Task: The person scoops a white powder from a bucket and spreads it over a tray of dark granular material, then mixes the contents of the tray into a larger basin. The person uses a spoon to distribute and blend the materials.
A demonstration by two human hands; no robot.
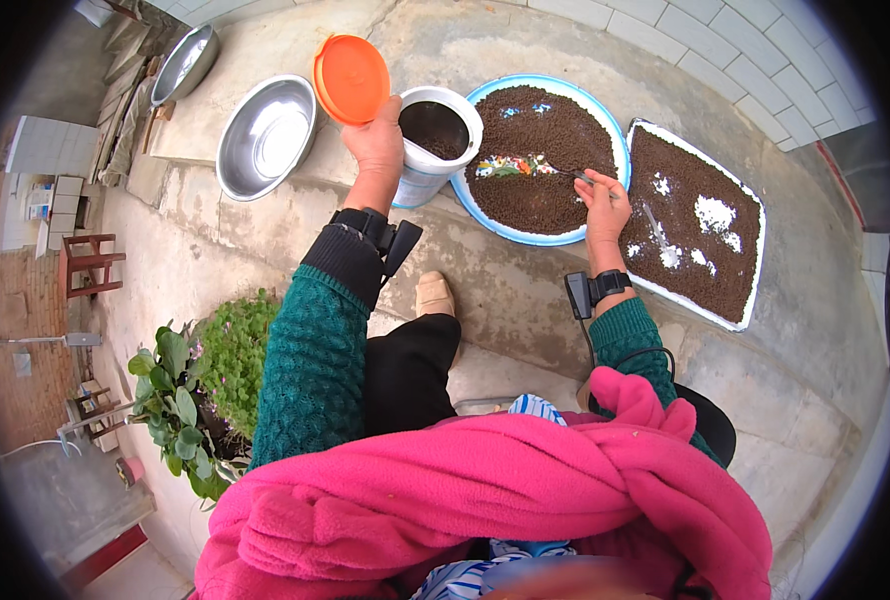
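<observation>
My left hand (pixel 376 146) grips a round orange plastic lid (pixel 351 79), held up beside a white plastic bucket (pixel 424 184). Dark brown pellets (pixel 445 142) lie inside the open bucket. In my right hand (pixel 604 206) is the handle of a metal spoon (pixel 576 174). The spoon reaches over a round blue-rimmed tray (pixel 623 142) spread with small brown pellets (pixel 557 120). A patch of the tray's colourful printed bottom shows through near the spoon's end; whether its bowl touches the pellets is hard to tell.
At right, a white-edged rectangular tray (pixel 752 277) holds similar pellets, with bare white patches and a clear plastic spoon (pixel 662 236). Two metal basins (pixel 265 139) (pixel 186 64) stand left. Concrete steps (pixel 490 285), leafy potted plants (pixel 227 367) and a wooden stool (pixel 89 262) are also around.
</observation>
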